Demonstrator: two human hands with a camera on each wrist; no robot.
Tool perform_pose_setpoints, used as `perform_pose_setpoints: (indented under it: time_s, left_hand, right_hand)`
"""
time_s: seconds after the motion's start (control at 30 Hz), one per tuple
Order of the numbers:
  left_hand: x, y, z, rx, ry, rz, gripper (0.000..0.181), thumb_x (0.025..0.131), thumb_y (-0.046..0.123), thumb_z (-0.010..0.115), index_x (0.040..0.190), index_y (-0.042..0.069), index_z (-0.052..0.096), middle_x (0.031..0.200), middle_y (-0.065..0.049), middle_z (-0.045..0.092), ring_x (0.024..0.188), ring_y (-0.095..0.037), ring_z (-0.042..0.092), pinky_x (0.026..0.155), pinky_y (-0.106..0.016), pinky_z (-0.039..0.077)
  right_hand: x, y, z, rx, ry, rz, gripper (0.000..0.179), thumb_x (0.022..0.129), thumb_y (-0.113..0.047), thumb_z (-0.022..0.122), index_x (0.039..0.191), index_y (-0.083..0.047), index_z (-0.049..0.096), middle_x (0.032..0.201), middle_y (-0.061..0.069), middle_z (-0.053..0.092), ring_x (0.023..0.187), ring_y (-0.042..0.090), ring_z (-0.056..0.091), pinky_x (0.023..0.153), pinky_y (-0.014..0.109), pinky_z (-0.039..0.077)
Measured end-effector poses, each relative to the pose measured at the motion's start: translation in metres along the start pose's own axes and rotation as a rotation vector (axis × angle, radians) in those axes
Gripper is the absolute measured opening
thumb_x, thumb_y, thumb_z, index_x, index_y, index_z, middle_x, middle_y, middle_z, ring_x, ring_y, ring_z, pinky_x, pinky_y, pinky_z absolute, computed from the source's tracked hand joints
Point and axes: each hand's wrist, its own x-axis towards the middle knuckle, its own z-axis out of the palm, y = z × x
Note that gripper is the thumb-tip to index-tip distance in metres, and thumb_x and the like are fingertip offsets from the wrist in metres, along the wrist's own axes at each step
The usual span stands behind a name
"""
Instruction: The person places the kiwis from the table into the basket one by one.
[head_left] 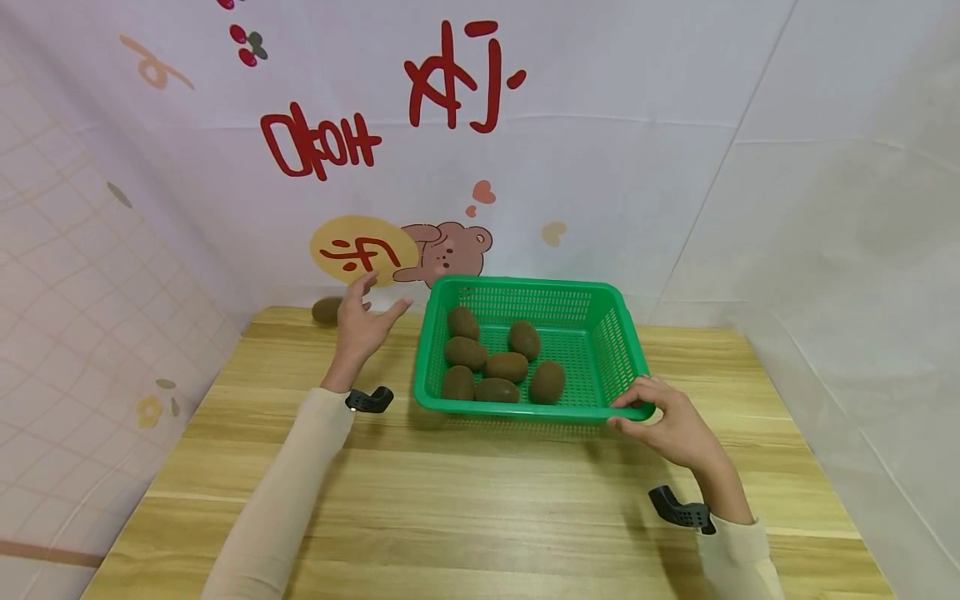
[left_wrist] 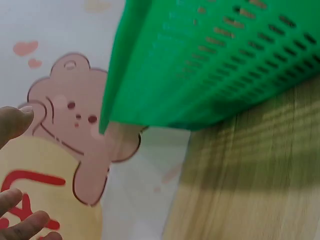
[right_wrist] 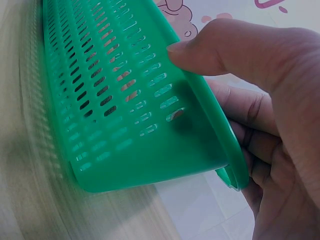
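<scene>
A green plastic basket [head_left: 525,410] with slotted walls stands toward the back of the table, holding several brown kiwis [head_left: 507,367]. My right hand [head_left: 675,425] grips its near right corner; in the right wrist view the thumb [right_wrist: 197,56] lies on the outer side of the rim, with fingers curled over the other side. To the left of the basket, my left hand [head_left: 362,325] is held apart from it, thumb and fingers spread around air. One more kiwi [head_left: 326,311] lies at the table's back left, partly behind that hand.
The wooden table [head_left: 480,508] meets a white cloth backdrop [head_left: 622,167] printed with red characters and a bear. More cloth hangs along the left and right sides. Each wrist wears a black camera mount [head_left: 369,400].
</scene>
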Motion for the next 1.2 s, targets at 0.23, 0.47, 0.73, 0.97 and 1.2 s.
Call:
perform_pose_setpoints:
  time_s: [0.23,0.47,0.73,0.97,1.2]
  left_hand:
    - [0.004,-0.018,-0.007,0.012,0.044,-0.065,0.088,0.089,0.038,0.081,0.157,0.004,0.036,0.156,-0.024,0.04,0.146,-0.038,0.035,0.119,-0.057,0.036]
    - [0.006,-0.041,-0.016,0.072,0.08,-0.118,0.096,0.087,0.047,0.08,0.16,0.009,0.031,0.16,-0.021,0.034,0.146,-0.04,0.034,0.121,-0.059,0.033]
    - [0.008,-0.062,-0.029,0.104,0.088,-0.167,0.1,0.087,0.046,0.08,0.161,0.007,0.026,0.159,-0.025,0.03,0.147,-0.043,0.031,0.122,-0.061,0.028]
    - [0.01,-0.076,-0.037,0.175,0.06,-0.214,0.102,0.087,0.045,0.08,0.163,0.009,0.022,0.163,-0.023,0.025,0.149,-0.042,0.028,0.123,-0.06,0.028]
    - [0.015,-0.089,-0.045,0.247,0.063,-0.258,0.102,0.087,0.044,0.08,0.163,0.008,0.022,0.163,-0.024,0.023,0.149,-0.043,0.028,0.122,-0.06,0.029]
  right_hand:
    - [-0.001,0.001,0.0,-0.003,0.0,0.006,0.021,0.083,-0.01,0.086,0.094,-0.025,0.075,0.09,-0.01,0.064,0.087,0.005,0.054,0.08,0.015,0.045]
    - [0.0,0.003,0.0,-0.003,-0.003,-0.004,0.023,0.083,-0.01,0.086,0.094,-0.027,0.075,0.091,-0.011,0.065,0.088,0.005,0.055,0.079,0.016,0.046]
    - [0.002,0.0,0.0,-0.003,-0.01,-0.003,0.023,0.084,-0.013,0.086,0.095,-0.029,0.075,0.093,-0.01,0.067,0.088,0.006,0.057,0.08,0.017,0.047]
    - [0.001,0.001,0.0,-0.005,-0.014,-0.006,0.018,0.085,-0.013,0.085,0.096,-0.022,0.076,0.093,-0.009,0.066,0.088,0.006,0.056,0.081,0.017,0.046]
    - [0.0,0.005,0.0,-0.012,-0.008,-0.016,0.017,0.083,-0.011,0.087,0.095,-0.016,0.077,0.092,-0.01,0.065,0.087,0.004,0.055,0.079,0.016,0.046]
